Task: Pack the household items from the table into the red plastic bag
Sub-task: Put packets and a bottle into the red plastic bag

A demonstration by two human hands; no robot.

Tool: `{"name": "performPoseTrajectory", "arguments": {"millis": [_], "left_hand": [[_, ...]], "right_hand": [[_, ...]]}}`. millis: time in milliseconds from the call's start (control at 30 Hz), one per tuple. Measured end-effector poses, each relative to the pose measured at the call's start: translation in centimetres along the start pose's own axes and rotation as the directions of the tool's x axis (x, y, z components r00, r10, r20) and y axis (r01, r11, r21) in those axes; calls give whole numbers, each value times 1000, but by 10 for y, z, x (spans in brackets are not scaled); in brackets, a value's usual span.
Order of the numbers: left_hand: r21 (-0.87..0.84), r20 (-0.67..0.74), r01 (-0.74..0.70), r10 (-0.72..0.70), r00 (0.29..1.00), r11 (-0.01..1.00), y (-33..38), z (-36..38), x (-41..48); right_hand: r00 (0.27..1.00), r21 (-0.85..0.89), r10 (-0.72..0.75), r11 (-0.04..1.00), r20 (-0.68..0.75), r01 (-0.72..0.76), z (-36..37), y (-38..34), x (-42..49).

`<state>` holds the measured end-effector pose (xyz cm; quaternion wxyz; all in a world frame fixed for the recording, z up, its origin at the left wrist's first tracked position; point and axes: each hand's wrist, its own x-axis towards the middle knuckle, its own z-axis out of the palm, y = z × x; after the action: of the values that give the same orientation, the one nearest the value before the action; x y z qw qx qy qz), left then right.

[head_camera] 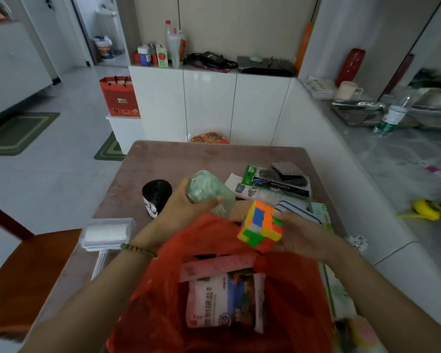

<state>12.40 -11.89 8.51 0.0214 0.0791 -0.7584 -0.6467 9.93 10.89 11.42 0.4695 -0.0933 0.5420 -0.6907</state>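
The bench (163,159) is lying under everything here, its pinkish-brown top stretching away from the camera. The red plastic bag (163,289) is sitting on the near end of the bench, its mouth gaping upward. Inside the bag, a white salt packet (224,301) is lying flat, and a pink strip-shaped item (214,268) is resting just beyond it, still within the bag's mouth.

Left of the bag, a clear plastic lint roller (107,235) is lying on the bench edge, its white handle pointing toward the camera. Beyond the bag on its left side, a black roll of bags (156,194) is standing on the bench. Beyond the bag on its right side, a cluster of packets is lying in a heap: a green-carded pack (252,174), a dark folded cloth (288,171) and a blue-striped cloth (295,210), with a green box (321,212) at the heap's right.

The left hand (186,205) is hovering over the far rim of the bag, its grip clenched around a pale green roll (206,192) that is tilting upward away from the bag. The right hand (301,233) is hanging over the bag's right rim, its grip grasping a multicoloured puzzle cube (261,225), which is sitting just above the bag's mouth, fingers on its right side
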Motion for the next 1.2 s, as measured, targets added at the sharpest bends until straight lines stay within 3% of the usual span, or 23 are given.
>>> {"name": "performPoseTrajectory", "arguments": {"millis": [67, 133, 167, 200, 267, 300, 367, 400, 467, 500, 567, 667, 767, 933, 1000, 1033, 1100, 1167, 1200], "left_hand": [[-24, 86, 64, -62, 994, 998, -3, 5, -26], [-18, 149, 88, -84, 985, 996, -10, 14, -48], [-19, 169, 86, -82, 982, 996, -13, 20, -58], [-18, 182, 85, -80, 980, 996, -20, 26, -65], [-3, 186, 106, -104, 977, 994, -34, 36, -77], [6, 186, 121, -120, 975, 993, -40, 42, -83], [-3, 189, 153, -150, 970, 988, -54, 49, -90], [-14, 188, 170, -164, 968, 985, -60, 52, -93], [-28, 185, 184, -176, 967, 982, -67, 60, -99], [-37, 180, 184, -175, 968, 982, -68, 64, -101], [-73, 172, 188, -173, 970, 979, -69, 73, -103], [-74, 160, 207, -194, 968, 975, -67, 84, -105], [-59, 142, 225, -215, 966, 972, -68, 89, -107], [60, 109, 259, -264, 958, 964, -75, 93, -109], [123, 78, 247, -258, 963, 961, -78, 94, -110], [140, 74, 238, -250, 965, 961, -78, 94, -111], [163, 111, 216, -235, 966, 963, -79, 95, -112], [153, 155, 197, -220, 963, 968, -82, 97, -111], [150, 155, 185, -207, 966, 971, -85, 99, -110]], "right_hand": [[964, -81, 164, 980, -211, -184, 4, 14, -22], [946, -297, 253, 904, -203, -306, -17, 49, -35], [936, -299, 281, 893, -212, -336, -27, 62, -37], [928, -264, 253, 908, -273, -326, -30, 74, -33], [907, -118, 108, 978, -407, -169, -37, 89, -25], [893, -129, 37, 986, -449, -106, -37, 93, -22], [868, -326, -105, 943, -485, -68, -39, 97, -23], [858, -515, -186, 851, -479, -103, -44, 98, -25], [865, -841, -291, 488, -408, -233, -56, 103, -34], [876, -910, -301, 298, -377, -289, -63, 106, -39], [873, -906, -246, 102, -422, -410, -73, 113, -48], [878, -882, -91, 86, -470, -463, -73, 119, -66], [919, -925, -121, 112, -376, -363, -66, 128, -77], [929, -926, -61, -71, -366, -370, -51, 154, -74], [930, -930, 12, 10, -368, -368, -49, 160, -76], [943, -935, 26, 122, -332, -333, -50, 160, -80], [958, -870, -17, 425, -285, -251, -52, 149, -90], [926, -597, -98, 788, -364, -151, -56, 133, -106], [922, -418, -112, 906, -372, -59, -58, 124, -115]]}}
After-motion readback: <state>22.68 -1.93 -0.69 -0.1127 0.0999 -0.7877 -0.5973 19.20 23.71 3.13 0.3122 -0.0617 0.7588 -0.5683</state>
